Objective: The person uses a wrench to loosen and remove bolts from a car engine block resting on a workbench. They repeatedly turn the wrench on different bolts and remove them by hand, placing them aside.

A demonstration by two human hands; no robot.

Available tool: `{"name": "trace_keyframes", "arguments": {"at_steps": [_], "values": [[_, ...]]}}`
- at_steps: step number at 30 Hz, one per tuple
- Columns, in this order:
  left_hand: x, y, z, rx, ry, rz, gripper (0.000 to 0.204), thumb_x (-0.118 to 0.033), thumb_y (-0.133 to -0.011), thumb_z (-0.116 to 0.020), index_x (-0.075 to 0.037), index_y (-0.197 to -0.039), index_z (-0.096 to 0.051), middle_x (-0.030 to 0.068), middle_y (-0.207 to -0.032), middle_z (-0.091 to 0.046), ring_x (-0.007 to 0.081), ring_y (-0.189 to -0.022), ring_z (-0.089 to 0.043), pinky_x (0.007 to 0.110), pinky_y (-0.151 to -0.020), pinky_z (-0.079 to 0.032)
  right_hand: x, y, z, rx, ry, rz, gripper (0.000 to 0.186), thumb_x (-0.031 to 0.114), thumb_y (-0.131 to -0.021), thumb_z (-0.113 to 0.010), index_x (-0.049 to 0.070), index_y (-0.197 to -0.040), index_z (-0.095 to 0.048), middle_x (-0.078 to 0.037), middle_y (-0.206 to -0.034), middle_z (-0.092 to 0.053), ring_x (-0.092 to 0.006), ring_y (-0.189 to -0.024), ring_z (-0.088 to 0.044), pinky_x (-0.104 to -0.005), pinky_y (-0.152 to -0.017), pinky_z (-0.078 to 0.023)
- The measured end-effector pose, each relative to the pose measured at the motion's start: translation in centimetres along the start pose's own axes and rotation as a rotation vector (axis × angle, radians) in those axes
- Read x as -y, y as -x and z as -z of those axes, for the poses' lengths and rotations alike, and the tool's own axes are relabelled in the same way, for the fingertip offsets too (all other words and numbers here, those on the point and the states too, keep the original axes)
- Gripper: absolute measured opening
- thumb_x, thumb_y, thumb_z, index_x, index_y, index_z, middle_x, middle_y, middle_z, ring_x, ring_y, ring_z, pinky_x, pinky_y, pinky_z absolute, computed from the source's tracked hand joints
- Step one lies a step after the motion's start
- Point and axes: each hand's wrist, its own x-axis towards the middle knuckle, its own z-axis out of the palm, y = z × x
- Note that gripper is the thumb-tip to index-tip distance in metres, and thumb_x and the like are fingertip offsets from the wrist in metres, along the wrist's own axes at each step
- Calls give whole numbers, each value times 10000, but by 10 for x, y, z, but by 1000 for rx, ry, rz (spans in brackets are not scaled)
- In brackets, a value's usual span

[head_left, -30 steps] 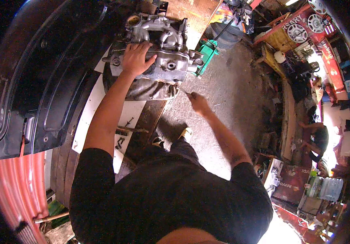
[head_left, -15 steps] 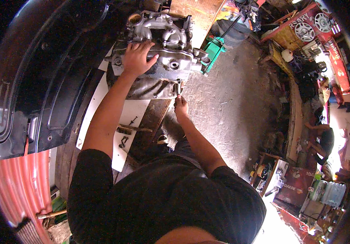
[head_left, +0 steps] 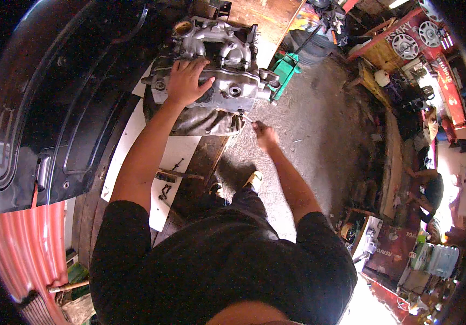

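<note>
A grey metal engine (head_left: 221, 78) with a ribbed intake manifold on top rests on a wooden bench (head_left: 268, 13) over a white board (head_left: 124, 157). My left hand (head_left: 187, 84) lies on the cylinder cover with its fingers spread and open. My right hand (head_left: 265, 135) is closed round a slim metal wrench (head_left: 248, 118), whose far end meets the lower right corner of the engine, just above the dark, curved lower casing (head_left: 211, 124). Some small dark metal parts (head_left: 164, 191) and a bolt (head_left: 179, 162) lie on the board near my left forearm.
A dark car panel (head_left: 49, 97) stands at the left above red corrugated sheet (head_left: 21, 244). A green floor jack (head_left: 286, 70) and tyres (head_left: 303, 49) are beyond the engine. At the right, another person (head_left: 431, 192) crouches among shelves and clutter. My feet stand on concrete floor (head_left: 314, 135).
My right hand with the wrench swung left to upright half a second ago and has now swung back to the right, at an angle. My left hand stays on the cover.
</note>
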Motion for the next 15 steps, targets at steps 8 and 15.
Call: {"name": "trace_keyframes", "arguments": {"at_steps": [8, 15], "values": [[2, -3, -2, -53, -28, -36, 489, -467, -815, -585, -112, -1151, -576, 38, -1181, -593, 221, -1020, -546, 412, -964, -348, 117, -52, 124, 324, 1034, 451, 189, 247, -826, -563, 98, -838, -680, -125, -746, -675, -288, -732, -675, -477, -615, -522], [0, -1, 3, 7, -51, -13, 425, -466, -825, -570, -126, -1072, -624, 44, -1139, -606, 224, -1013, -557, 427, -973, -344, 132, -37, 113, 279, 997, 406, 181, 158, -792, -575, 43, -859, -697, -138, -771, -685, -289, -712, -674, -425, -598, -540]]}}
